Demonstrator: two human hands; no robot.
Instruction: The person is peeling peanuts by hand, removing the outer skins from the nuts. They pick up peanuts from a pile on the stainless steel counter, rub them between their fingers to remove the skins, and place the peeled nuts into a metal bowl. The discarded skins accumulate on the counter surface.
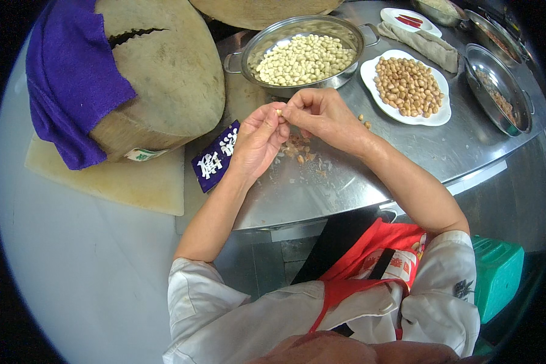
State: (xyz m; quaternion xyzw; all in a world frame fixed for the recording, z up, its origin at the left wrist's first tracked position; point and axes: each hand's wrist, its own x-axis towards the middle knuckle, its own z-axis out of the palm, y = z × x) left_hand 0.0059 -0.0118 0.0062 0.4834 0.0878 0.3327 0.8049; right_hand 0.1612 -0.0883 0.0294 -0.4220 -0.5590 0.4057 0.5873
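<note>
Between the fingertips of my left hand (260, 139) and my right hand (330, 119) is a small pale peanut (279, 112). Both hands pinch at it, just in front of a two-handled steel pan (295, 88). Pale, skinless peanuts (307, 59) cover much of that pan's bottom. To the right, a white scalloped plate (442, 119) carries peanuts with brown skins (408, 86). Loose skins and bits of peanut (300, 150) lie on the steel table (346, 186) below my hands. A few brown peanuts (367, 124) rest beside my right wrist.
On the left a thick round wooden chopping block (173, 77), cracked on top, bears a purple cloth (68, 82) and stands on a pale cutting board (159, 186). A purple packet (214, 157) with writing lies by my left wrist. Steel pans (498, 91) and a folded cloth (421, 45) stand right.
</note>
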